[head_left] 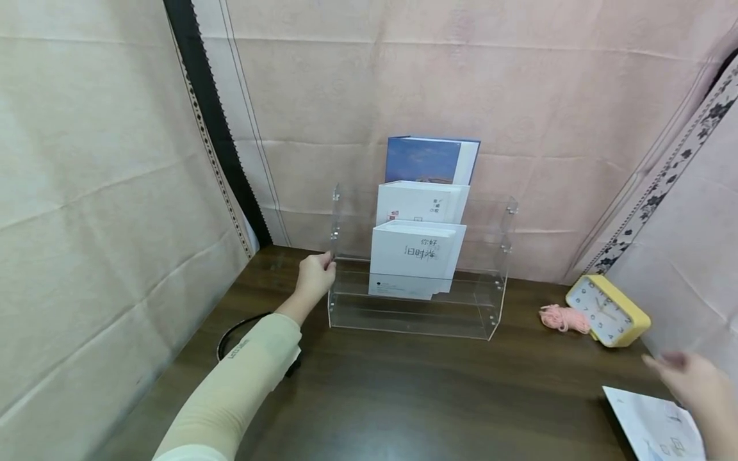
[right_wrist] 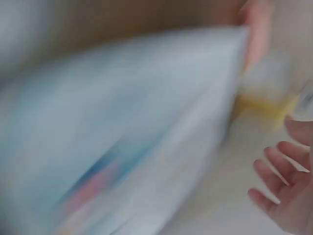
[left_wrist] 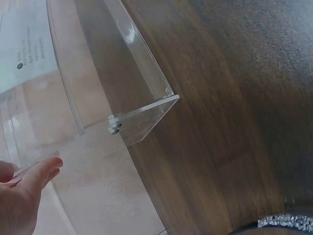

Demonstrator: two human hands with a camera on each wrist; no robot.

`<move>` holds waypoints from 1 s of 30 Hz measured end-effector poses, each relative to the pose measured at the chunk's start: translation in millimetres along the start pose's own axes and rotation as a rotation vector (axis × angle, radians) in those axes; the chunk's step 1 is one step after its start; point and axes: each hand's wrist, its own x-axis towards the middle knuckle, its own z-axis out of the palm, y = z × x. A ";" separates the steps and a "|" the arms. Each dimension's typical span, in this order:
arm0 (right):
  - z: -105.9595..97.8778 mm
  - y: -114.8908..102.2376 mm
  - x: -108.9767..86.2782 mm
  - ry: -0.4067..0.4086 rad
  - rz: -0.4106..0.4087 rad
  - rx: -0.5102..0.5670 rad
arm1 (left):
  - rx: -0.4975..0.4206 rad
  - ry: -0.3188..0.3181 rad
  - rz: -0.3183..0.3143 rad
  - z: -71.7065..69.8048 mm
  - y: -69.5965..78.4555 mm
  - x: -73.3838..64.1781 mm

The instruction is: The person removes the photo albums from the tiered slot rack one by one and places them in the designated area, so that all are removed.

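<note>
With thumb and fingers, my left hand [head_left: 316, 275] pinches the left side edge of a clear acrylic rack [head_left: 403, 320]; the left wrist view shows the same hand [left_wrist: 29, 191] at the see-through panel. Standing on the rack's tiers are a blue-covered book [head_left: 423, 160], a white book [head_left: 421, 198] below it, and another white book [head_left: 412, 253] in front. At the lower right, my right hand [head_left: 697, 384] is over a white-covered book [head_left: 657, 426] on the table. Its fingers are spread and hold nothing in the right wrist view, where the book [right_wrist: 122, 127] is blurred.
A yellow square clock [head_left: 605, 310] leans near the right cloth wall, with a pink yarn bundle [head_left: 565, 318] against it. On the left, partly behind my forearm, lies a black loop [head_left: 230, 333] with a glittery band [left_wrist: 286, 222]. Pale cloth [head_left: 323, 96] hangs behind the table.
</note>
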 end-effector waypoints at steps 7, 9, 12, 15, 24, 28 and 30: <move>20.6 -180.7 15.8 0.171 -0.512 0.288 | -0.014 0.000 0.005 1.2 0.8 -0.3; 37.8 -216.3 19.2 0.146 -0.570 0.371 | -0.012 0.013 0.017 1.4 1.2 -0.4; 64.8 -256.1 24.2 0.053 -0.584 0.468 | 0.001 0.026 0.008 1.1 0.8 -1.4; 89.2 -283.2 27.0 -0.034 -0.544 0.498 | 0.006 0.025 -0.017 0.2 0.1 -2.7; 116.2 -308.6 27.0 -0.037 -0.403 0.450 | 0.002 0.031 -0.001 3.3 -0.4 -3.0; 115.1 -314.2 29.6 -0.046 -0.395 0.432 | 0.002 0.040 0.002 2.1 -3.4 -2.0; 115.4 -317.1 31.2 -0.060 -0.402 0.455 | -0.003 0.038 -0.002 0.8 -4.5 -1.9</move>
